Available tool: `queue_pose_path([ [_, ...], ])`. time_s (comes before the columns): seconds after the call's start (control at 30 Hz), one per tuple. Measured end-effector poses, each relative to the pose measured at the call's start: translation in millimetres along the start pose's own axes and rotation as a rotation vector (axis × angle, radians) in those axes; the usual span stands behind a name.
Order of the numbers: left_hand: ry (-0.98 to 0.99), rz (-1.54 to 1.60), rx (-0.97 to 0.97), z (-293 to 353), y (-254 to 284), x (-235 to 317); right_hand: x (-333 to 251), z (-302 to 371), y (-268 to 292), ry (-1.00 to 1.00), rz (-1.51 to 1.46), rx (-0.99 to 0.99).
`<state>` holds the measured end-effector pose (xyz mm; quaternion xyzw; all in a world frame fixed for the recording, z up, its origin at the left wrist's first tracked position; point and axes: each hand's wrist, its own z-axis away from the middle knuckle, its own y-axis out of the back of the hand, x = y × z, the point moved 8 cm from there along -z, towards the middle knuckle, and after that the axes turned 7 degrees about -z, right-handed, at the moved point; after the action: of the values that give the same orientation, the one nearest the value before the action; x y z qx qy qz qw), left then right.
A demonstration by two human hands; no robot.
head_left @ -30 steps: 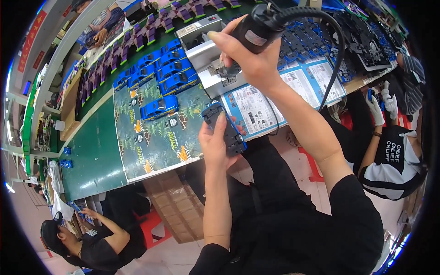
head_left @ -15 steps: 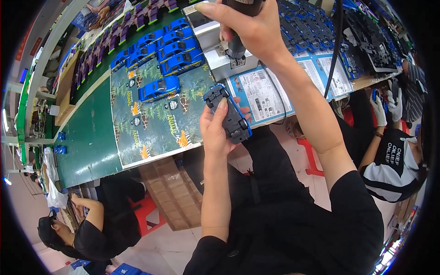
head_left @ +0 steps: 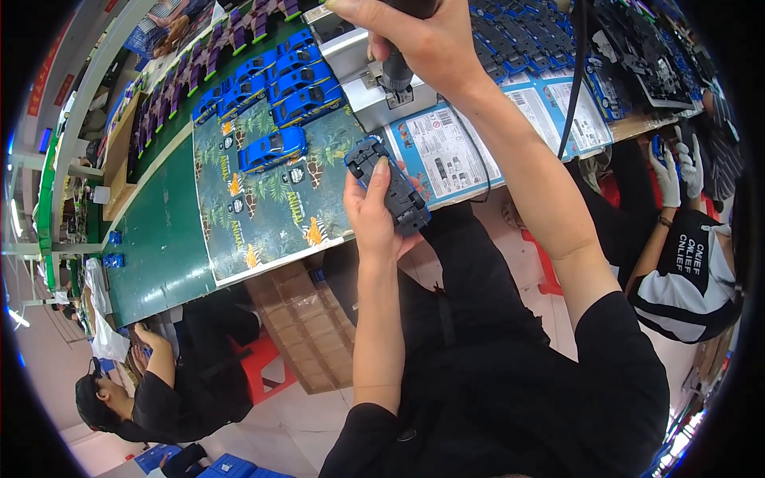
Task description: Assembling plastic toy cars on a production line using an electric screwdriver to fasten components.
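Observation:
My left hand (head_left: 371,215) grips a blue toy car (head_left: 405,199) turned over, its black underside and wheels facing up and the thumb lying along the chassis. Above and to the right, my right hand (head_left: 437,46) is wrapped around a black electric screwdriver (head_left: 396,73) held upright. The tool's lower end is at a small metal plate on a silver metal fixture (head_left: 358,80); whether the tip touches it, I cannot tell. To the left, a single blue toy car (head_left: 272,149) stands on its wheels on the patterned sheet (head_left: 271,207).
Finished-looking blue cars (head_left: 299,84) stand in rows beyond it. Several black car undersides (head_left: 526,40) cover the back right, with printed card sheets (head_left: 470,147) before them. A dark cable (head_left: 578,88) hangs at right. Co-workers sit left and right, one with white gloves (head_left: 665,179).
The whole view has shifted slightly. My right hand and the screwdriver stay over the metal fixture, and my left hand keeps hold of the upturned car.

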<state>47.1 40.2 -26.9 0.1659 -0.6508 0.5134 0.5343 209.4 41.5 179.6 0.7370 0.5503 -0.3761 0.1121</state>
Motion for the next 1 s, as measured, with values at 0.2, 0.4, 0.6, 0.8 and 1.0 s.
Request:
queue_pose_path([
  [0.2,0.0,-0.101,0.0,4,-7,0,1,3,7,0.007,-0.048,0.009],
  [0.4,0.063,-0.087,0.028,1,-7,-2,5,1,7,-0.01,-0.066,0.028],
  [0.6,0.035,-0.132,0.005,1,-9,0,-1,-1,6,0.022,-0.109,-0.011],
  [0.8,-0.017,-0.124,0.003,4,-9,-1,-4,18,16,-0.093,-0.061,-0.014],
  [1.0,-0.026,-0.12,-0.005,5,-9,-2,-3,44,31,-0.106,-0.155,-0.018],
])
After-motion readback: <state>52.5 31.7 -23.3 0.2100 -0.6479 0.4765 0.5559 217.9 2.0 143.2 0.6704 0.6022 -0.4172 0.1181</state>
